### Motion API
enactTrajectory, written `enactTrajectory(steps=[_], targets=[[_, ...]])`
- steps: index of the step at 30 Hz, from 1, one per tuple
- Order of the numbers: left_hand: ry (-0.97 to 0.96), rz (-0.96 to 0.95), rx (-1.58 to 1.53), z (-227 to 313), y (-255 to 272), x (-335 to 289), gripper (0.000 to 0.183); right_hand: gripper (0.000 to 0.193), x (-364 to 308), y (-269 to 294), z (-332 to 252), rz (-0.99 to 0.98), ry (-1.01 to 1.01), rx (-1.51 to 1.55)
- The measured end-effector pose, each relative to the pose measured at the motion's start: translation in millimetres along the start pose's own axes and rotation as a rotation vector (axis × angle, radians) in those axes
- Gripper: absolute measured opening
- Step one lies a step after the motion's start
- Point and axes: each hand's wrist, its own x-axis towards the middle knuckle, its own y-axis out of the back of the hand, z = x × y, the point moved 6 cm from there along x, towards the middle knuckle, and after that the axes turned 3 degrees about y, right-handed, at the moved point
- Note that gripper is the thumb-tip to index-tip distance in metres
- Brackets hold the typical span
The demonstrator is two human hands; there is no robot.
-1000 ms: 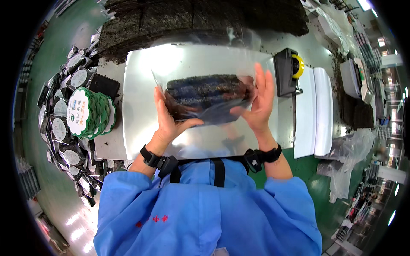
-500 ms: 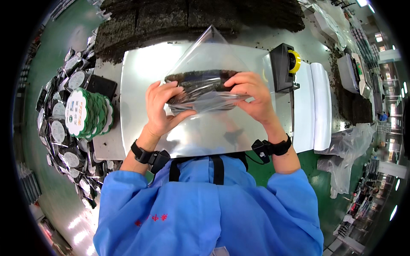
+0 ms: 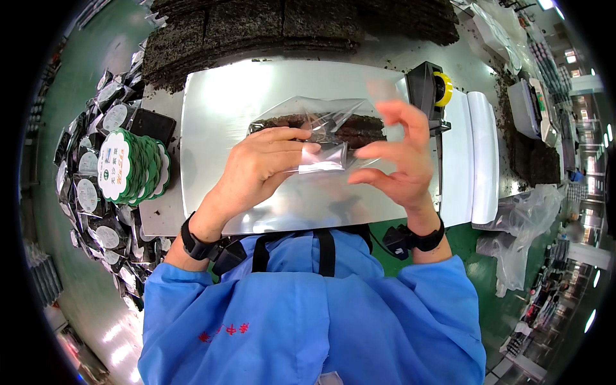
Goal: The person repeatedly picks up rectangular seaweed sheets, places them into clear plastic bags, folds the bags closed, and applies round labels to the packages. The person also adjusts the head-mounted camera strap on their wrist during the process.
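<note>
A dark, flaky bundle of what looks like dried seaweed [image 3: 362, 131] lies under clear plastic film [image 3: 289, 110] on the shiny metal board. My left hand [image 3: 263, 160] rests on the bundle's near left side, with its fingers stretched close together, holding it down. Its thumb is mostly hidden. Beside those fingertips is a shiny whitish strip [image 3: 323, 159] along the near edge; I cannot tell whether it is a label or folded film. My right hand [image 3: 404, 151] hovers at the bundle's right end, thumb and fingers apart, slightly blurred, with nothing visible in it.
Stacked dark seaweed sheets [image 3: 250, 29] line the far side. A black tape dispenser [image 3: 422, 90] with a yellow core and white paper sheets [image 3: 475, 160] stand right of the metal board [image 3: 224, 83]. Green-edged round cards [image 3: 115, 168] and black packets [image 3: 90, 196] with round labels are on the left.
The film's raised far corner has come down over the bundle. My left hand has moved right onto the near side. My right hand has let go and spread its fingers.
</note>
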Motion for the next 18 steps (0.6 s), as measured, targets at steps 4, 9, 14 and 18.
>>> enactTrajectory(steps=[4,9,14,18], targets=[[0.022,-0.026,-0.010,10,4,10,0.027,0.027,-22,-19,25,-0.192,-0.255,0.230],[0.176,-0.030,-0.179,3,8,4,0.025,0.031,-15,-35,35,-0.249,-0.491,0.317],[0.353,0.245,0.030,-11,28,28,0.055,0.029,-7,-37,45,-0.286,-0.708,0.403],[0.674,-0.122,-0.620,-69,6,39,0.055,0.042,1,-21,34,-0.165,-0.512,0.139]])
